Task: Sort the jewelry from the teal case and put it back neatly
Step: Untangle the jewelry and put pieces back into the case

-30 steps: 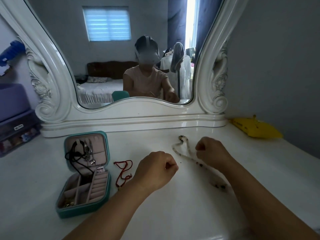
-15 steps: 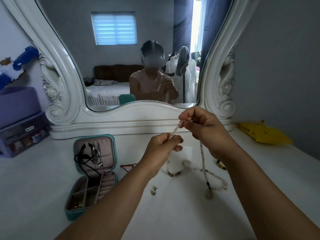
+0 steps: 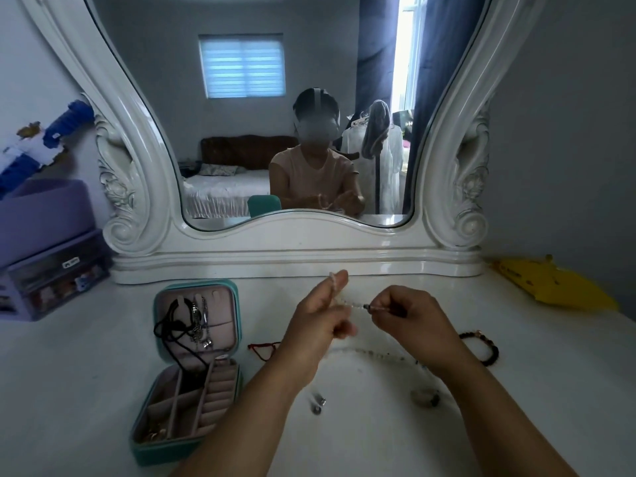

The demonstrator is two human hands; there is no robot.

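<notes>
White vanity tabletop [image 3: 86, 390] carries one ornate white-framed mirror [image 3: 137, 160] at 12 o'clock. One purple storage box [image 3: 44, 249] stands at 9 o'clock; one yellow object [image 3: 554, 284] lies at 2 o'clock.

One teal case [image 3: 192, 370] lies open at 8 o'clock, lid upright. One black cord and several silver chains (count unclear) hang in the lid; the base has divided compartments with small gold-coloured pieces at its near corner.

Two hands work above the centre of the tabletop. One left hand [image 3: 316, 325] has its fingers partly curled, with a pale strand looped around one raised finger. One right hand [image 3: 409, 321] pinches one beaded necklace [image 3: 361, 306] between thumb and fingertips. The necklace spans between both hands; its remainder trails on the tabletop below them.

One dark beaded bracelet [image 3: 485, 349] lies at 3 o'clock, partly behind the right wrist. One red cord [image 3: 263, 349] lies just right of the case. Two small metal items [image 3: 318, 404] lie at 6 o'clock. One blurred bead cluster [image 3: 425, 397] lies near the right forearm.
</notes>
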